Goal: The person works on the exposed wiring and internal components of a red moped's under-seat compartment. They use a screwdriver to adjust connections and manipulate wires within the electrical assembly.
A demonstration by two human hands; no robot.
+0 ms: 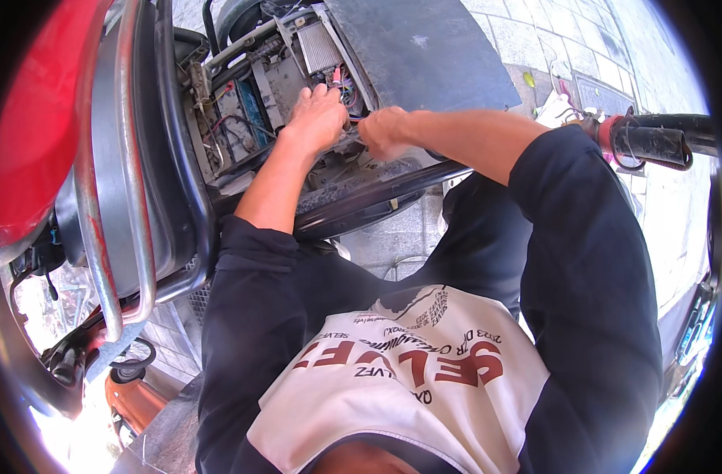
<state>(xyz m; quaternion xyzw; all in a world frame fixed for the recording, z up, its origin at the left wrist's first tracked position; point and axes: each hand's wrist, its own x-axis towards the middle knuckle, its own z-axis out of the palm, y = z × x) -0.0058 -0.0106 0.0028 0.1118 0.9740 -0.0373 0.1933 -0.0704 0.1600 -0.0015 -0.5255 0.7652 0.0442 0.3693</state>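
Note:
Both of my hands work over an open vehicle compartment (282,95) packed with dusty parts. My left hand (317,117) is closed, its knuckles up, beside a bundle of thin coloured wires (348,93). Just to its right, my right hand (384,133) is curled into a fist, slightly blurred, near the compartment's right edge. What the fingers of either hand pinch is hidden. A red connector (337,75) stands up among the wires. Beyond my left hand lies a finned metal box (319,49).
A dark flat panel (424,55) lies right of the compartment. A black tube frame (377,197) runs along its near side. At left are a black padded seat (124,158), metal rails (131,118) and a red body panel (37,103). A black handlebar grip (653,146) juts in at right.

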